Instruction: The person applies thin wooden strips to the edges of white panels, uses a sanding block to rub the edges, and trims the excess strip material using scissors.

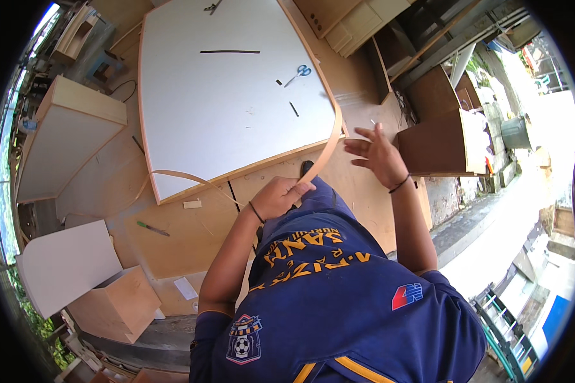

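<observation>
Lying on the white board (217, 102) are scissors (303, 71); left fingers (303, 188) pinch a tan strip (326, 153), right fingers (358, 148) spread empty.

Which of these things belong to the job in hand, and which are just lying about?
Seemingly in the job:
strip, held in the left hand
white board
scissors, lying on the board

Seemingly just lying about:
bucket, at the right
ladder, lower right
</observation>
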Action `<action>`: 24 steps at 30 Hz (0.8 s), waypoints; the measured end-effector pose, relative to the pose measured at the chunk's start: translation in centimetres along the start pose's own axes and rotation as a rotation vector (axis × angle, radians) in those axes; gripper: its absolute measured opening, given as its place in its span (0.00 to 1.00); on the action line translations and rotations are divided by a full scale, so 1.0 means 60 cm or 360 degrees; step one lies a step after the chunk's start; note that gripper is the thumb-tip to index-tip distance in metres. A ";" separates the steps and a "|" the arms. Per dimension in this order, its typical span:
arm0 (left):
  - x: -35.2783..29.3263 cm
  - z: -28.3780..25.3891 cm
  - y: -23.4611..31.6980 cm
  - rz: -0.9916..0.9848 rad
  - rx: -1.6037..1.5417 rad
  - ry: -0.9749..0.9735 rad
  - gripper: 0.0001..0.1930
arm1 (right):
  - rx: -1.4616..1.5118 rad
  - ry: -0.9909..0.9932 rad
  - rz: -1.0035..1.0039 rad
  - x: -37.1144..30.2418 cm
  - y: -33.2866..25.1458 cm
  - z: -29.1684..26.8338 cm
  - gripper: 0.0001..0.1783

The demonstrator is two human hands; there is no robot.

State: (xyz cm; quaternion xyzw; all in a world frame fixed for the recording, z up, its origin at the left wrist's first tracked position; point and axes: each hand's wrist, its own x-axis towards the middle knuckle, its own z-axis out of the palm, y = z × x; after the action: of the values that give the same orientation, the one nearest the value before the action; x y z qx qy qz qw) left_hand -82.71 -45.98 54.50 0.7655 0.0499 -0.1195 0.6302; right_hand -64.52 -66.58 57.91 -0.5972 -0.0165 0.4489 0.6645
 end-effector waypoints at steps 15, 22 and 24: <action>0.126 0.026 -0.075 -0.0564 0.0498 -0.0171 0.16 | 0.0926 0.0605 -0.0218 0.097 0.130 -0.208 0.14; 0.230 0.044 -0.249 -0.0843 0.0830 -0.0312 0.14 | 0.0743 0.1070 0.0094 0.290 0.290 -0.292 0.17; 0.282 0.055 -0.296 -0.0912 0.0801 -0.0313 0.13 | 0.0495 0.1268 0.0166 0.339 0.360 -0.322 0.18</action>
State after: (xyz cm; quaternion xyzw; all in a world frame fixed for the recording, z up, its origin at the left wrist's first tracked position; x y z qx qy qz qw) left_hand -70.78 -46.88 32.86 0.8361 0.1701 -0.3718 0.3658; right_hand -54.05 -71.57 24.47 -0.6166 0.3394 0.2135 0.6775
